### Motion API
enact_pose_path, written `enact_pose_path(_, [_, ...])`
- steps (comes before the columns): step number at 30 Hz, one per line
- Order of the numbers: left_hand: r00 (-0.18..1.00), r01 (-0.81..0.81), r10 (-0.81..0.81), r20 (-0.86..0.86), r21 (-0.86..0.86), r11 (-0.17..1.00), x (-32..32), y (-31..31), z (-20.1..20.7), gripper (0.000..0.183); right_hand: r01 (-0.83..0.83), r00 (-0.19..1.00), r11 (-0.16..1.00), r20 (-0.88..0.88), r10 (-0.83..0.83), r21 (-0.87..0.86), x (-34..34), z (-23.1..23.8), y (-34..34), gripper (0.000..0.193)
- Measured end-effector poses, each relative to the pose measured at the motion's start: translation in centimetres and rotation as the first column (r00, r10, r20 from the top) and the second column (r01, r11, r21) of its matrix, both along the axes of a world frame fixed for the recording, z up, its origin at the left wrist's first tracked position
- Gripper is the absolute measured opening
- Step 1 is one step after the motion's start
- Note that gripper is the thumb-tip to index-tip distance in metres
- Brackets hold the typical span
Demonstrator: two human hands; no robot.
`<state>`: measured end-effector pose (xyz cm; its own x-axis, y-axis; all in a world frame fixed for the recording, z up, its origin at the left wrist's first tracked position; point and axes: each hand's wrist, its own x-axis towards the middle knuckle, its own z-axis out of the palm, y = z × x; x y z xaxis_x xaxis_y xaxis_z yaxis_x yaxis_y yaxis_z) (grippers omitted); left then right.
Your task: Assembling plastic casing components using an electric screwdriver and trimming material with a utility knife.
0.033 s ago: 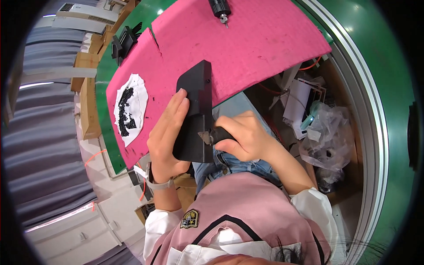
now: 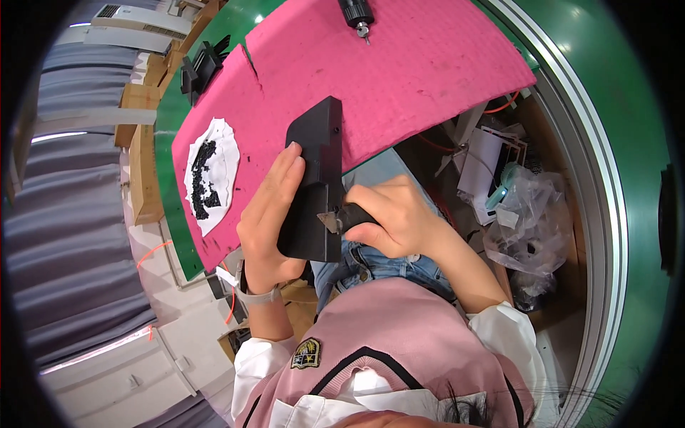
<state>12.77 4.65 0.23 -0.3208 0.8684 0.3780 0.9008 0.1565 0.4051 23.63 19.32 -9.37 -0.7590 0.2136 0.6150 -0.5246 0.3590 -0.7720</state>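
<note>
A long black block-like part (image 2: 305,203), flat-faced with a stepped edge and a small hole near its far end, is held tilted in front of me. My left hand (image 2: 267,221) grips it from the left, fingers laid along its face and the thumb low behind it. On the other side, my right hand (image 2: 394,216) is closed round the dark handle of a short-bladed knife (image 2: 330,222). The blade lies at the part's right edge, near the lower end; whether it cuts in is hard to see.
A pink foam sheet (image 2: 399,78) covers the green table (image 2: 165,121). On it are a white cloth (image 2: 227,153) with black shavings and a black chuck-ended tool (image 2: 355,13). Black parts (image 2: 202,70) stand far left. A plastic bag (image 2: 531,228) and papers (image 2: 479,164) lie below right.
</note>
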Motion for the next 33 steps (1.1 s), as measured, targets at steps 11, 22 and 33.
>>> enact_pose_path(11, [1.0, 0.016, -0.016, 0.003, 0.048, 0.999, -0.1, -0.2, -0.8, 0.059, 0.006, 0.994, 0.989, 0.106, -0.022, 0.146, 0.1, 0.5, -0.1, 0.036])
enact_pose_path(22, [0.999, 0.037, -0.036, -0.028, 0.034, 0.999, -0.5, -0.3, -0.4, 0.062, 0.089, 0.996, 0.975, 0.004, -0.092, 0.205, -1.0, 0.2, 0.7, 0.045])
enact_pose_path(33, [0.999, 0.003, -0.001, -0.047, 0.059, 0.998, 0.2, -0.7, -1.1, 0.066, 0.147, 0.985, 0.988, 0.093, -0.143, -0.04, 0.8, -0.8, -3.7, 0.046])
